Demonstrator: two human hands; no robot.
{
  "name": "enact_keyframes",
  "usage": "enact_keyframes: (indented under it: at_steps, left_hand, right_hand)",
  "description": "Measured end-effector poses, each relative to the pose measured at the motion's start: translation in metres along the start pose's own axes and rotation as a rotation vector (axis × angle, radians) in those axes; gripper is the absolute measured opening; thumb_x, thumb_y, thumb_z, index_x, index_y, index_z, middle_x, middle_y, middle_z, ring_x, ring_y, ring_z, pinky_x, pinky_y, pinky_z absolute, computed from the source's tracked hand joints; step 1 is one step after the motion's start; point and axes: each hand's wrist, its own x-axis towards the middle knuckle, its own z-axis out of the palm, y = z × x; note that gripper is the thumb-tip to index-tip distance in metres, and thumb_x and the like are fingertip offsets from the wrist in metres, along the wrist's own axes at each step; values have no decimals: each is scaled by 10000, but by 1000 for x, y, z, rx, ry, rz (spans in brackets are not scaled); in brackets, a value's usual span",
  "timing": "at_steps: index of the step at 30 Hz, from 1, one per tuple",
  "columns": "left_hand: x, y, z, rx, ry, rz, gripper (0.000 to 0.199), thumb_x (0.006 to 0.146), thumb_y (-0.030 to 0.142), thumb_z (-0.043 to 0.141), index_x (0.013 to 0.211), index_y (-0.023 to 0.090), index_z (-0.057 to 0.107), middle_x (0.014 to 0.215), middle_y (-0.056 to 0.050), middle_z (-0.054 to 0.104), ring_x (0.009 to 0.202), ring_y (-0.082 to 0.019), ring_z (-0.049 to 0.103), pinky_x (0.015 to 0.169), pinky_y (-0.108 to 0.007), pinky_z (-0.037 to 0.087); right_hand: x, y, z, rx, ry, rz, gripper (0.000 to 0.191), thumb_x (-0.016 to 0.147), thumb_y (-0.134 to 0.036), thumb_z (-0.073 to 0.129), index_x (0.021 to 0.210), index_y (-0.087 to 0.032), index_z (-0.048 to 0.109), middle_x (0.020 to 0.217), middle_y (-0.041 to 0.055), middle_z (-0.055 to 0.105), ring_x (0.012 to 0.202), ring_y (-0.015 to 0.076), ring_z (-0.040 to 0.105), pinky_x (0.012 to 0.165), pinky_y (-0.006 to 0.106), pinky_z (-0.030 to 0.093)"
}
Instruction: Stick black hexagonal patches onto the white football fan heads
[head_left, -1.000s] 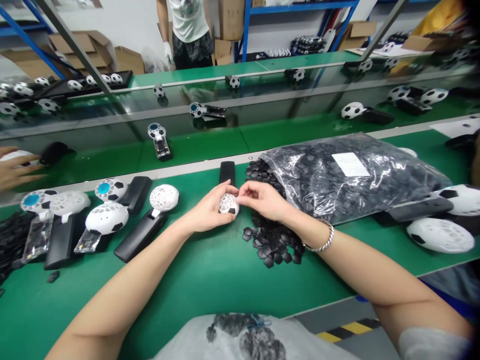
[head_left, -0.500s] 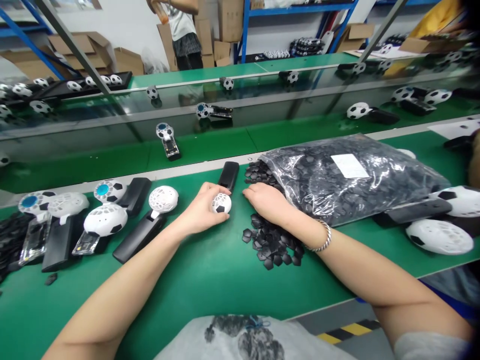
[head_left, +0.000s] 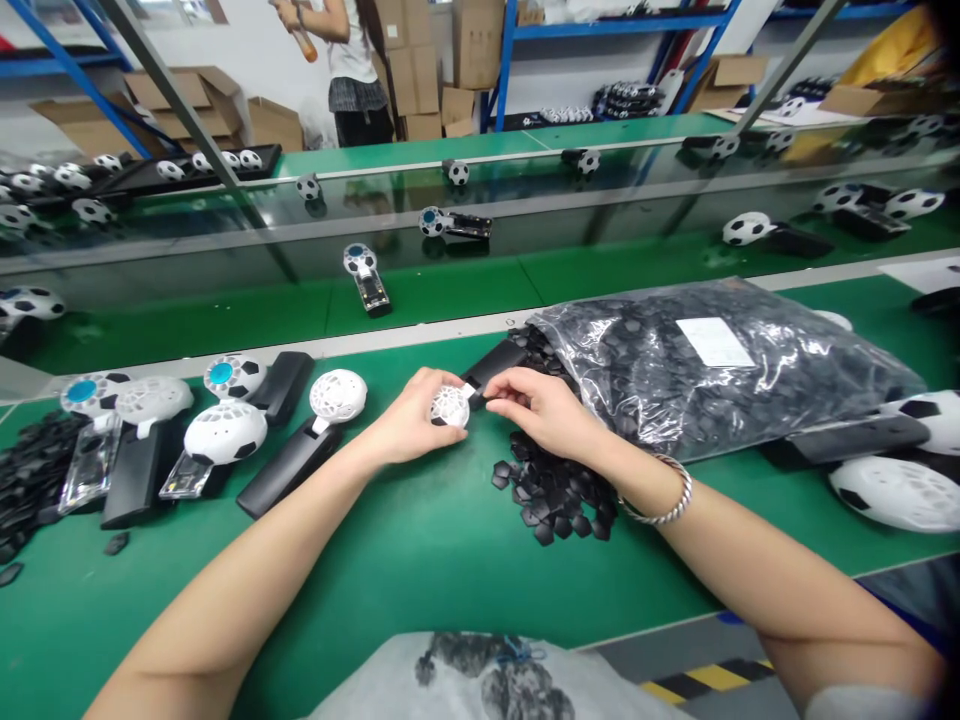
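My left hand (head_left: 416, 420) is closed round the white football-patterned head (head_left: 451, 407) of a handheld fan, its slotted face up. The fan's black handle (head_left: 495, 368) points away to the upper right, partly behind my right hand (head_left: 536, 405). That hand is pinched just right of the fan head, with a small black pentagon piece (head_left: 481, 402) at its fingertips. Loose black pentagon pieces (head_left: 555, 500) lie in a pile below my right hand. More fill a clear plastic bag (head_left: 652, 350) whose mouth faces the pile.
Several football-headed fans (head_left: 225, 433) lie at the left beside a heap of black pieces (head_left: 30, 470). Other fans (head_left: 896, 493) rest at the right. Beyond the table edge a green conveyor (head_left: 450, 285) carries fan parts. A person (head_left: 352, 80) stands at the back.
My left hand has turned the fan, so its slotted face shows and the handle slants right. My right hand has lifted off the pile to the fan head, fingers pinched.
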Motion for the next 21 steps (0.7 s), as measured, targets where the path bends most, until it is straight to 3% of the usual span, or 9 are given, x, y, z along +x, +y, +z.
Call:
enact_keyframes:
  at_steps: [6,13,21]
  left_hand:
    - [0,-1,0,-4,7,23,491,631,248,655,1088,201,482,1086,-57,465,1074,-243,459,960,-407,358]
    - [0,-1,0,-6,6,34,488,614,234,653,1072,185,489,1074,-61,464,1056,-246,469,934,-389,383]
    - [1,2,5,14,69,52,388,662,315,636,1006,195,502,1019,-51,485,1002,-238,493,884,-390,406]
  right_hand:
    - [5,3,9,394,-161,203,85,763,-234,549,797,-158,561,685,0,593,624,110,555,596,246,464]
    - [9,8,16,266,-157,87,79,751,-234,590,747,-155,596,720,-7,608,665,110,541,658,250,434]
    - [8,8,20,195,-66,92,92,719,-246,632,718,-157,610,686,-3,633,644,118,568,630,246,454]
